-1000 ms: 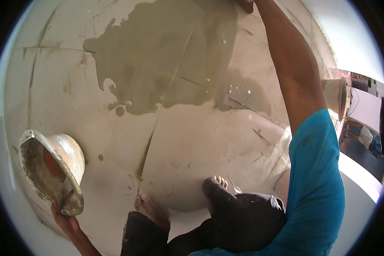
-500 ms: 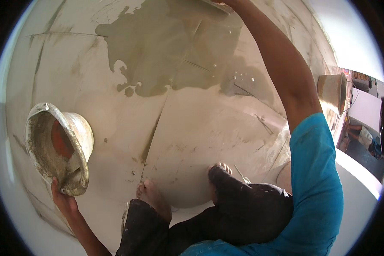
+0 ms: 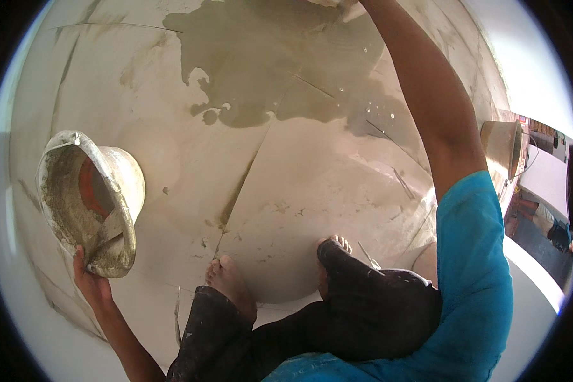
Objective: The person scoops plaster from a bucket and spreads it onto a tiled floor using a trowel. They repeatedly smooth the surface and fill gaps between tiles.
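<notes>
A: What's your left hand (image 3: 90, 280) doing?

B: It's closed on the rim of the mortar pan (image 3: 89, 200), at eight o'clock. Your right arm (image 3: 436, 108) reaches to twelve o'clock; that hand is cut off, so I cannot tell its grip.

A: Anything around?

B: A wet grey patch (image 3: 267, 57) on the floor (image 3: 312, 191) by your right arm, your bare feet (image 3: 226, 277) at six, and a bucket (image 3: 502, 148) at three.

Cream plastic bucket (image 3: 92, 204) smeared with grey mortar, orange patch inside, pale beige tiled floor (image 3: 312, 204) with dark joint lines, grey-green wet slurry patch (image 3: 267, 63) at its far edge, turquoise sleeve (image 3: 474, 267), black spattered trousers (image 3: 363, 312).
</notes>
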Demonstrator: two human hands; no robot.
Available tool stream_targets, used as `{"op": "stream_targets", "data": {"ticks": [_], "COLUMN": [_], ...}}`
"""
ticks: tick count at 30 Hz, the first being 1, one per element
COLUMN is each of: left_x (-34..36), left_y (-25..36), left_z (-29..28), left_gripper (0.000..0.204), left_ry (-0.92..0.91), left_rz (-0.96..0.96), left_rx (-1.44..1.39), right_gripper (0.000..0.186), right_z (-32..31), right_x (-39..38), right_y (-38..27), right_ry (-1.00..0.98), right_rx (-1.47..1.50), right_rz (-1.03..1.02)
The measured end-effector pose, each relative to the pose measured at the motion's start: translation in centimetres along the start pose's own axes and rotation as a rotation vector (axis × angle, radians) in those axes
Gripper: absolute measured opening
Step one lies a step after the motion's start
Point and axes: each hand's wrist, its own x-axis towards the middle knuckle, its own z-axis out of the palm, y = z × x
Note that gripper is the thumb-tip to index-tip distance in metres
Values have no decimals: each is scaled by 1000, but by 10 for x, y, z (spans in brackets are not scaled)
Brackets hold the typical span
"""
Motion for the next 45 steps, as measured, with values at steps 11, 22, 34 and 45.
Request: {"op": "stream_targets", "data": {"ticks": [11,22,34,45], "left_x": [-8,-9,-12,-18], "left_y": [5,4,7,6], "left_z": [3,11,22,33], "left_gripper": [48,47,63,72], "left_ry": [-12,-17,-18,40], "left_rz": [36,60,106,166], "left_rx": [67,85,247,341], "right_gripper": [29,36,24,26], "right_z": [36,20,35,33], "right_x": [53,-4,53,-1], "right_y": [-120,-172,-68,-154], "right_ry": [-128,-280,-59,-330], "right_rx": [-50,-138,-96,-75], "right_rz": [-401,-626,-118,-892]}}
